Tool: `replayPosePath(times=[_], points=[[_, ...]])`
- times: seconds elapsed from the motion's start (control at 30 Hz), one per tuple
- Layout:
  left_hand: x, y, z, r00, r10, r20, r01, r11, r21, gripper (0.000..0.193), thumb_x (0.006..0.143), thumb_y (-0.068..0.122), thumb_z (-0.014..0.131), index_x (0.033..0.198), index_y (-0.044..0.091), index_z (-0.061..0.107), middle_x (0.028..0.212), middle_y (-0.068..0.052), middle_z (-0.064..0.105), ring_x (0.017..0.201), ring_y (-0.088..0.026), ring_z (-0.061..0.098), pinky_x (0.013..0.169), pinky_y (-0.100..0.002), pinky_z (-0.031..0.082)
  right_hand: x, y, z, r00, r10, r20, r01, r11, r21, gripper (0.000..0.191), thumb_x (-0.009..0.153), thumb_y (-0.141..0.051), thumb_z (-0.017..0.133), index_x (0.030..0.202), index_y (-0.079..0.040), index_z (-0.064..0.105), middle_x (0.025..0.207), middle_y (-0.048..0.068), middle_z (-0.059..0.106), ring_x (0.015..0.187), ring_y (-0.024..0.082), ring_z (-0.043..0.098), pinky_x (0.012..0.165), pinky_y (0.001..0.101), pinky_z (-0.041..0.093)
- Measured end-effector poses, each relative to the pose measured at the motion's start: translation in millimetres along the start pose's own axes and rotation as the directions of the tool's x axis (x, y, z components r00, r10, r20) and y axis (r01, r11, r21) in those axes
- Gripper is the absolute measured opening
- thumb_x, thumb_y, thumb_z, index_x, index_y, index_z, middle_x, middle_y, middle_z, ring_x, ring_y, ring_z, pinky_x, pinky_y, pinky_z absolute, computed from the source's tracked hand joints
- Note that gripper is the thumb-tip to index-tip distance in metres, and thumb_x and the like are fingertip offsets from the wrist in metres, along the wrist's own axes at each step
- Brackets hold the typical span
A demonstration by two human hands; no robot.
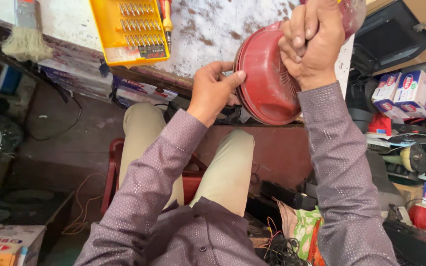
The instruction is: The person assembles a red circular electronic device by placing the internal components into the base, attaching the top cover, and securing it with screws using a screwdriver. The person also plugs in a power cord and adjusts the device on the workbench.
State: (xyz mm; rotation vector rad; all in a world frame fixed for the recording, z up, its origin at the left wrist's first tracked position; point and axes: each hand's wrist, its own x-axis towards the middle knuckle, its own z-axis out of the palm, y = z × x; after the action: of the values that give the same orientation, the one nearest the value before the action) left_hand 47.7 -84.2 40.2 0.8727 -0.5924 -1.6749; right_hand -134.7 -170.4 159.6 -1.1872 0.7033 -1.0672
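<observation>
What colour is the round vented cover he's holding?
Dark red; the round cover shows clearest in the head view.

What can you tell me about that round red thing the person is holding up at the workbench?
The red round housing looks like moulded plastic, dish-shaped, with a raised rim and a patch of fine ribbed slots near its right side. It is dusty and scuffed. It stands on edge, tilted, at the front edge of the speckled workbench. The left hand steadies its left rim with thumb and fingers, while the right hand grips closed at its upper right, covering what it holds there.
</observation>
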Motion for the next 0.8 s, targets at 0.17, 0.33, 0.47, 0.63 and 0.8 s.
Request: replayPosePath(times=[0.17, 0.33, 0.47, 0.63, 0.8], points=[[-18, -5, 5, 0.997, 0.062, -0.043, -0.066, 0.994, -0.089, 0.037, 0.088, 0.010, 0.077, 0.118, -0.006, 0.062, 0.067, -0.002, 0.062, 0.048, -0.009, 0.056, 0.043, -0.023, 0.046, -4, -11, 18, 0.992, 0.015, -0.122, -0.037, 0.984, -0.176, 0.052, 0.118, -0.043, 0.050, 0.084, -0.004, 0.054, 0.076, 0.013, 0.059, 0.045, 0.013, 0.038, 0.039, 0.0241, 0.027], [-30, -10, 10, 0.983, 0.118, -0.138, -0.128, 0.990, -0.066, 0.037, 0.087, 0.009, 0.078, 0.119, -0.004, 0.065, 0.066, 0.001, 0.060, 0.052, -0.006, 0.056, 0.048, -0.023, 0.048, -25, -16, 45, 0.967, -0.252, 0.032, 0.127, 0.369, -0.921, 0.025, 0.118, -0.022, 0.064, 0.103, -0.002, 0.070, 0.098, 0.015, 0.071, 0.080, 0.022, 0.064, 0.071, 0.0309, 0.049], [-39, -1, 27, 0.959, 0.215, -0.182, -0.213, 0.977, 0.033, 0.035, 0.087, 0.011, 0.080, 0.116, -0.001, 0.064, 0.066, 0.004, 0.056, 0.058, -0.004, 0.051, 0.051, -0.022, 0.044, -53, -26, 64, 0.954, -0.281, 0.104, 0.095, -0.043, -0.995, 0.014, 0.104, -0.006, 0.066, 0.115, -0.001, 0.072, 0.120, 0.017, 0.072, 0.112, 0.033, 0.069, 0.100, 0.0413, 0.054], [-55, 13, 70, 0.943, 0.276, -0.185, -0.255, 0.958, 0.130, 0.034, 0.086, 0.012, 0.082, 0.109, 0.001, 0.059, 0.063, 0.002, 0.051, 0.058, -0.005, 0.046, 0.054, -0.023, 0.041, -110, -34, 76, 0.911, -0.381, -0.156, -0.172, -0.008, -0.985, 0.030, 0.093, -0.012, 0.076, 0.121, -0.002, 0.073, 0.132, 0.015, 0.072, 0.090, 0.025, 0.064, 0.079, 0.0345, 0.050], [-66, 11, 95, 0.939, 0.294, -0.181, -0.266, 0.950, 0.163, 0.037, 0.087, 0.013, 0.081, 0.111, 0.001, 0.056, 0.066, 0.001, 0.054, 0.059, -0.004, 0.051, 0.056, -0.023, 0.045, -159, -25, 64, 0.882, -0.419, -0.216, -0.207, 0.068, -0.976, 0.071, 0.078, -0.025, 0.090, 0.139, -0.003, 0.061, 0.150, 0.017, 0.060, 0.077, 0.016, 0.058, 0.068, 0.0280, 0.049]])
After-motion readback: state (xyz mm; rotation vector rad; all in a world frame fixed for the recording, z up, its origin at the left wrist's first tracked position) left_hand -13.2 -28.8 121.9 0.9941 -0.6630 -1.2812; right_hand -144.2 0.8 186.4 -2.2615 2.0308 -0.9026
